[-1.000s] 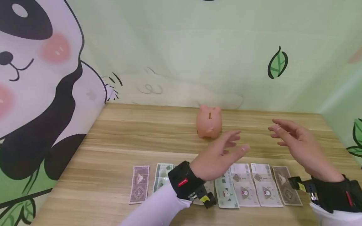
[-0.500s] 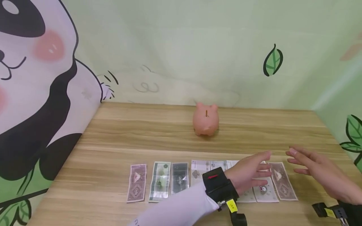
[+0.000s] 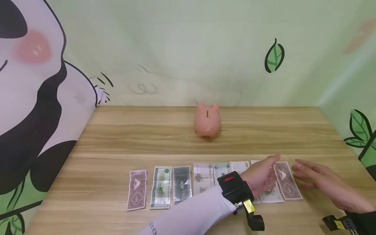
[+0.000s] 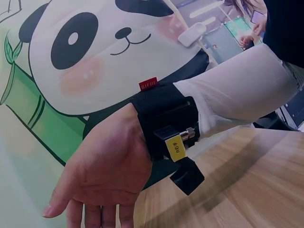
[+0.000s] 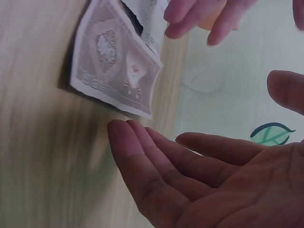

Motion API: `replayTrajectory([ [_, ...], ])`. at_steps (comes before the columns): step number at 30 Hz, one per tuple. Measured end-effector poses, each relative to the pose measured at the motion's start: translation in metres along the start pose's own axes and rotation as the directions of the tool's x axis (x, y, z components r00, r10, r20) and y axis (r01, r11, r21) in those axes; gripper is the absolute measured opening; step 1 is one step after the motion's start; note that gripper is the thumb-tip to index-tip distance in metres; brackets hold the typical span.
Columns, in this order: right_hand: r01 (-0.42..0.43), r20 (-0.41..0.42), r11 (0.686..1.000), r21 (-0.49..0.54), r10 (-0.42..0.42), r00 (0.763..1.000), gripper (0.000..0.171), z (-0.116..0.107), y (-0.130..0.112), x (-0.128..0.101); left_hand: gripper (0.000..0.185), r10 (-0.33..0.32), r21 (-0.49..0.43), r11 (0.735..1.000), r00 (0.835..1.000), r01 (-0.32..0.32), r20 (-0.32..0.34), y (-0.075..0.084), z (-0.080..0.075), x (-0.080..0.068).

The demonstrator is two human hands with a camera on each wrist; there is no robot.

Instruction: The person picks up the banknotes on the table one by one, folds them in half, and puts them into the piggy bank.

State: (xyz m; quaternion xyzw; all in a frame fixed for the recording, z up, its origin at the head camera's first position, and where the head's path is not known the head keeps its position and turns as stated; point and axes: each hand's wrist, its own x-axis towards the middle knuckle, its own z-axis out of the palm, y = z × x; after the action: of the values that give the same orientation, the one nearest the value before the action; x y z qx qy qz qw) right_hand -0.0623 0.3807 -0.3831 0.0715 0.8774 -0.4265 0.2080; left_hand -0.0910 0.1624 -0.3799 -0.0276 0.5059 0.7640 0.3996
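Here, from the biggest thing down:

Backdrop: a pale green wall (image 3: 205, 49) with a cartoon panda (image 3: 32, 107) on the left side and drawn leaves on the right; it stands behind and beside the table.

Table: a light wooden top (image 3: 117, 137), bare wood across its middle band.

Row of banknotes: a line of notes (image 3: 182, 182) lies flat along the near part of the table, side by side, running from left to right. The leftmost is a brownish note (image 3: 136, 189), then a green one (image 3: 161, 187), then a dark one (image 3: 182, 184), then paler notes that pass under the left hand.

Piggy bank: a pink pig (image 3: 207, 122) stands upright at the far middle of the table, slot on top, well apart from the notes.

Left hand: the left hand (image 3: 261, 176) is crossed over to the right end of the row, palm down, fingers straight and together, lying on the pale notes just left of the last one. It pinches nothing. A black wrist strap and a white sleeve show behind it.

Right hand: the right hand (image 3: 318, 181) is just right of the row, fingers spread and relaxed, palm turned inward; in the right wrist view its fingertips (image 5: 121, 137) are near the corner of the end note but apart from it. It holds nothing.

End note: the brown banknote (image 3: 287, 180) at the far right of the row lies flat on the wood, between the two hands, its left edge beside the left fingertips.
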Motion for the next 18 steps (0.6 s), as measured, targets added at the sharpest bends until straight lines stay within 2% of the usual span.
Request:
replayTrajectory([
  [6,-0.024,0.019,1.000,0.010,0.024,1.000,0.078,0.002,0.002,0.002,0.069,-0.009,-0.057,0.998,0.999,0.006,-0.051,0.000,0.004,0.007],
  [10,-0.020,0.012,1.000,0.006,0.020,1.000,0.076,0.003,0.003,0.002,0.069,-0.018,-0.080,0.997,0.997,0.012,-0.073,-0.001,0.006,0.012],
  [18,-0.025,0.000,1.000,0.000,0.025,1.000,0.078,0.005,0.003,0.000,0.065,-0.027,-0.077,0.997,0.997,0.022,-0.067,-0.003,0.008,0.019],
])
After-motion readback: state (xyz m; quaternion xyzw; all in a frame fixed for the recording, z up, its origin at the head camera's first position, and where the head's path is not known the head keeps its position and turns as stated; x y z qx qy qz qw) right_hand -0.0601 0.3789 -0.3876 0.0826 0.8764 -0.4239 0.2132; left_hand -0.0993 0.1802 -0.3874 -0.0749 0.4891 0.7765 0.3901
